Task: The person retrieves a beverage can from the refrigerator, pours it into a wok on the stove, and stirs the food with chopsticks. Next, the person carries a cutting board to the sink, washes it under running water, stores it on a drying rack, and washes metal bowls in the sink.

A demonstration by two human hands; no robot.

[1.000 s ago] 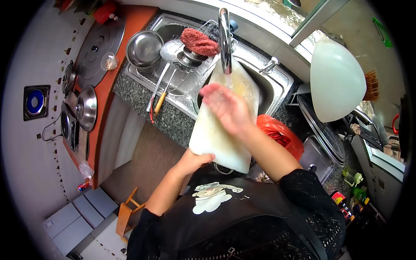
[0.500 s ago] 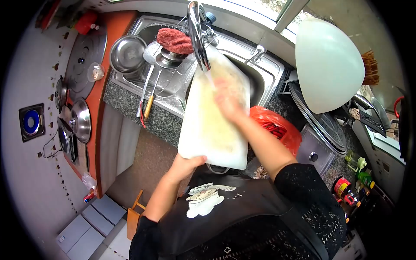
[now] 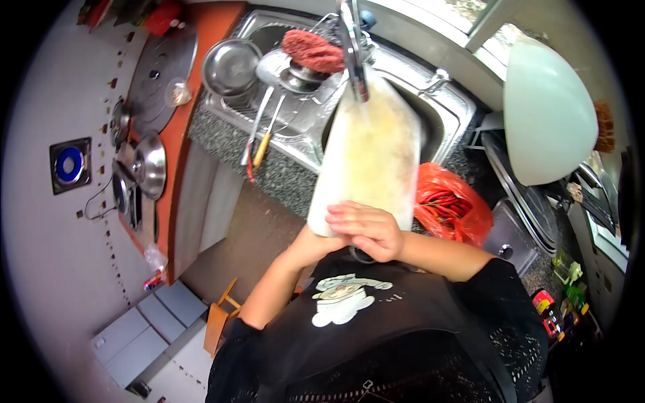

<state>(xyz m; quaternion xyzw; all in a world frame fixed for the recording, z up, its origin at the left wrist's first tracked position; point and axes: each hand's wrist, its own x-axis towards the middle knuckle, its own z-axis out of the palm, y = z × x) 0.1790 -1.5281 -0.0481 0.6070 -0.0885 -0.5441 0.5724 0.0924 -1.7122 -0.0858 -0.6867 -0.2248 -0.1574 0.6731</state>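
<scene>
A white cutting board (image 3: 369, 151) with yellowish stains slopes over the sink basin (image 3: 440, 124), its far end under the chrome faucet (image 3: 354, 54). My left hand (image 3: 316, 246) grips its near edge, with the fingers partly hidden. Flat on the board's near end lies my right hand (image 3: 368, 228), fingers stretched out and overlapping the left hand. A thin stream of water seems to fall from the spout onto the board. Just right of the board sits a red plastic bag (image 3: 463, 232) of red chili peppers (image 3: 445, 205).
On the drainboard are a steel bowl (image 3: 232, 67), a spatula (image 3: 259, 124), a wooden-handled ladle (image 3: 269, 131) and a reddish cloth (image 3: 312, 51). A large pale green basin (image 3: 547, 114) and pan lids (image 3: 517, 188) stand at the right. Bottles (image 3: 547, 312) line the lower right.
My right hand has slid from the board's upper part down to its near end. My left hand still holds the near edge. The view has shifted, so the scene sits farther right.
</scene>
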